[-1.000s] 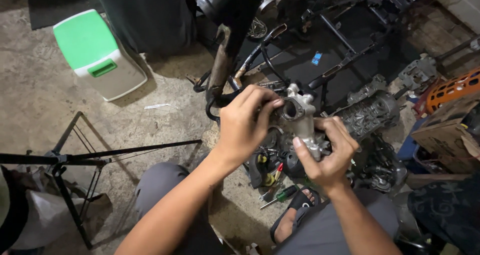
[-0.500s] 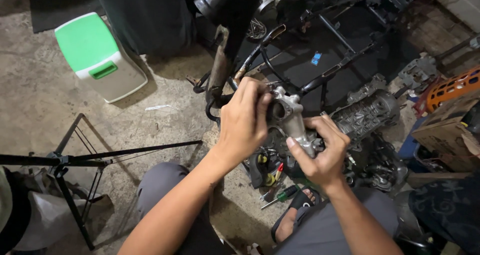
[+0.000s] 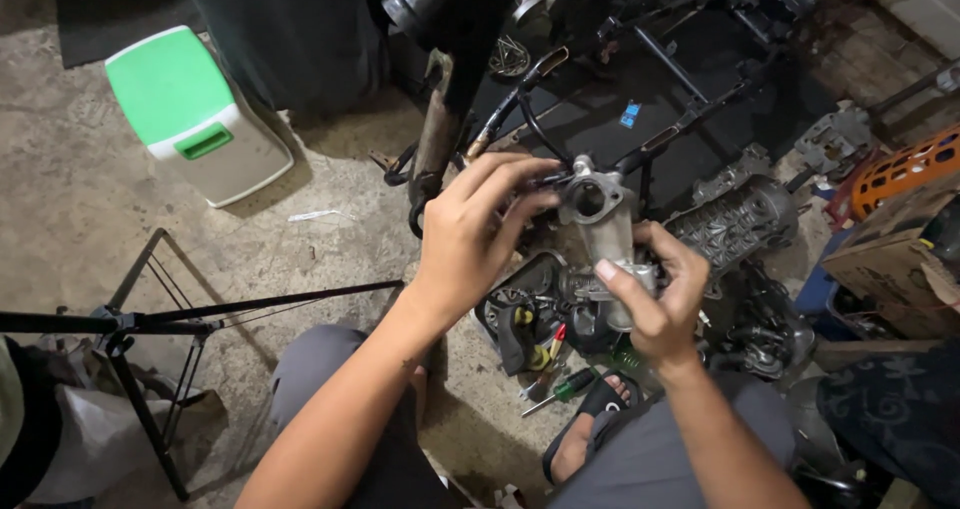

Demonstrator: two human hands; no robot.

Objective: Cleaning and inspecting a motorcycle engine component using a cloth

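Observation:
A grey metal carburetor-like part (image 3: 598, 212) with a round opening at its top is held up in front of me. My right hand (image 3: 655, 294) grips its lower body, thumb across the front. My left hand (image 3: 478, 231) reaches in from the left, fingertips pinched at the part's upper left edge, where a dark small piece shows. Below the hands, screwdrivers with green and red-yellow handles (image 3: 552, 369) lie on the concrete floor beside dark engine parts. My knees in grey trousers and a sandalled foot (image 3: 590, 434) are at the bottom.
A white bin with a green lid (image 3: 195, 114) stands at the upper left. A black tripod (image 3: 150, 329) spreads across the left floor. A finned engine cylinder (image 3: 735, 219), a black motorcycle frame (image 3: 690, 79), an orange crate (image 3: 905, 169) and cardboard boxes crowd the right.
The metal part has been turned and tilted between my hands, its round opening now facing me. My left fingers shifted from covering its top to pinching its upper left edge.

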